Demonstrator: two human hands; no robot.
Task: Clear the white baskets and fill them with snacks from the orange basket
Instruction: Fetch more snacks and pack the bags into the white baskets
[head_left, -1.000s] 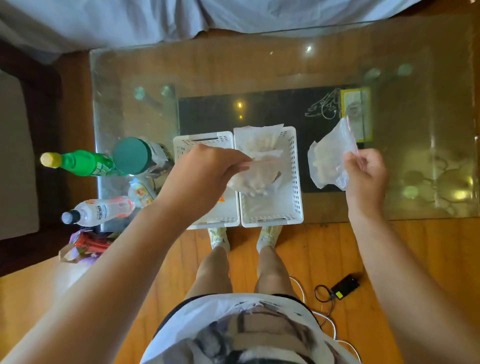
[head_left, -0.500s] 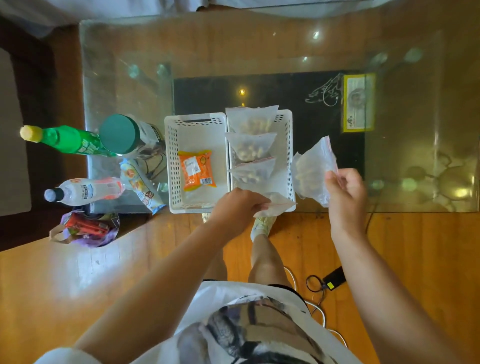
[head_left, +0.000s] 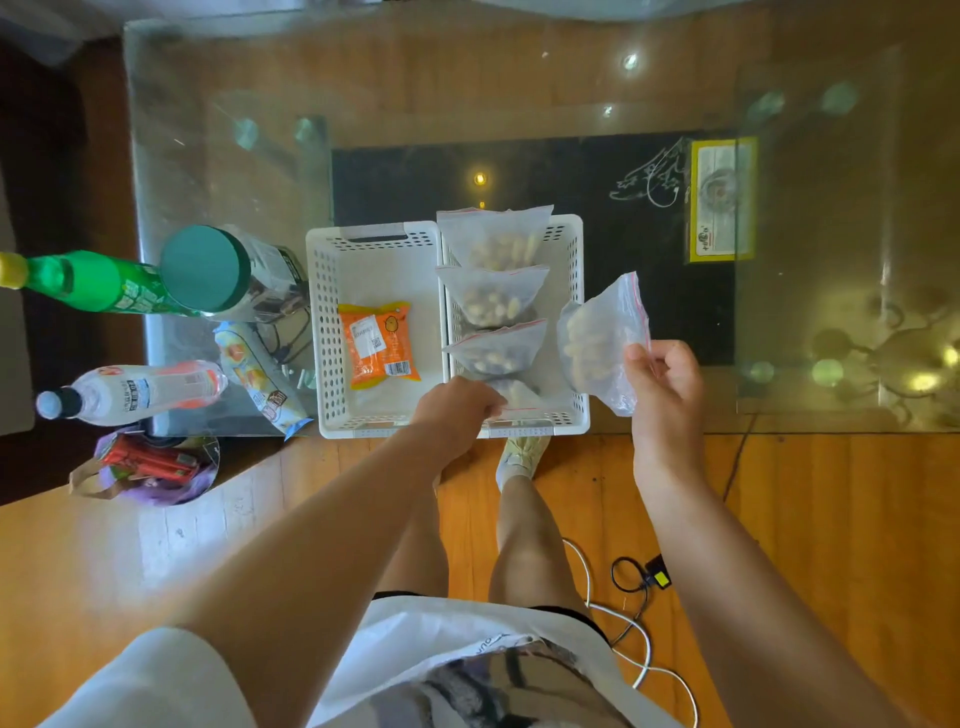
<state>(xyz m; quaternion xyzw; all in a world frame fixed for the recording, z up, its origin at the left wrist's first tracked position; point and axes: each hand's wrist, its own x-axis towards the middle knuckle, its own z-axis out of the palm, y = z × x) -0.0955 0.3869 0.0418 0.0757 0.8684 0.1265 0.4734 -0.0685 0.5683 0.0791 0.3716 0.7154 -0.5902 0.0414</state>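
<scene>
Glass table (head_left: 519, 78), frame centre: right white basket (head_left: 575, 332) three bags in; left hand (head_left: 457, 410) pinching fourth bag (head_left: 514, 397), right hand (head_left: 665, 379) gripping fifth bag (head_left: 602, 338); left white basket (head_left: 327, 332) nearly unfilled.

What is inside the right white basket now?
The right white basket holds a row of clear zip bags of pale snacks. The left hand covers the nearest bag, so its contents and the basket floor there are hidden.
</scene>
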